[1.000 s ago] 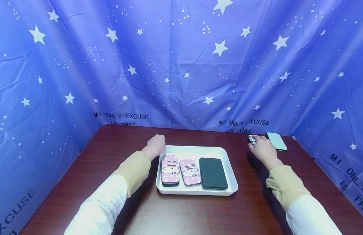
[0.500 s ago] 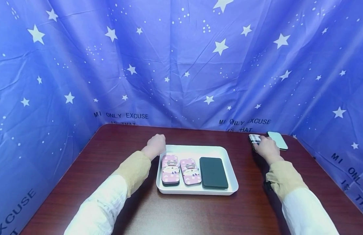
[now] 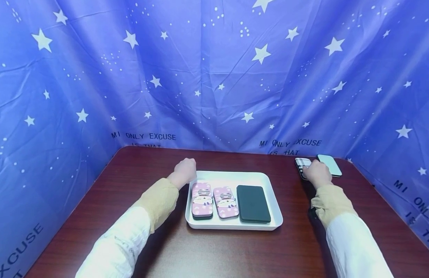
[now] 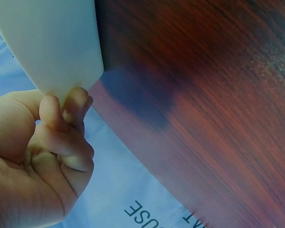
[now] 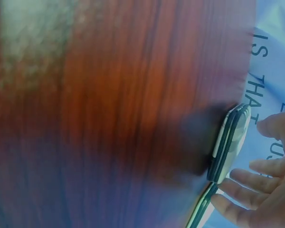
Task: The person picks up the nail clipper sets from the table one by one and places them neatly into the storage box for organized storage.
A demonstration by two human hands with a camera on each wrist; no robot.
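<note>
My left hand [image 3: 185,170] pinches the upper left corner of a white tray [image 3: 232,227]; in the left wrist view the thumb and fingers grip its rim [image 4: 61,57]. Two pink cartoon-print cases [image 3: 202,208] [image 3: 226,210] and a dark green rectangular case [image 3: 253,204] lie inside the tray. At the far right, my right hand [image 3: 318,173] hovers over or touches a black-and-white plaid case [image 3: 302,163]. In the right wrist view its fingers [image 5: 249,180] are relaxed and apart, beside the plaid case [image 5: 232,137]. A mint-green flat case [image 3: 330,165] lies just beyond.
Everything stands on a dark red wood-grain table [image 3: 214,255]. A blue star-print curtain [image 3: 207,77] hangs along the table's back and sides. The plaid and mint-green cases lie close to the back right edge.
My right hand has drawn slightly right and back off the plaid case, uncovering more of it. The left hand stays at the tray corner.
</note>
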